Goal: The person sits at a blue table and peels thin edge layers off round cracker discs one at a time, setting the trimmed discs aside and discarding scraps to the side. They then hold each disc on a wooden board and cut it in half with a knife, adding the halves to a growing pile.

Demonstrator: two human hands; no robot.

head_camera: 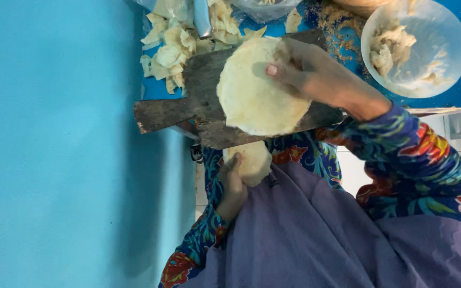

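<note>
From the head view I read the right hand as extended forward from a bent arm in a floral-patterned sleeve, palm turned down over a flat round of pale dough. Its fingers are spread and nearly straight, pressed flat on the upper right part of the round; the thumb lies across the dough surface with the nail visible, so the hand is open and bearing on the dough, not curled around it. The round rests on a dark wooden board, which extends beyond the fingertips on the far side and below the thumb. The left hand sits lower, wrist bent upward out of the same patterned sleeve, fingers curled about the near side of a second, smaller piece of dough just under the board edge (I cannot tell how tightly it grips). Beyond the right fingertips lies a heap of pale dough scraps on a blue tabletop. Beside the back of the right hand stands a clear round bowl holding dough remnants. A purple cloth covers the lap beneath both wrists.
</note>
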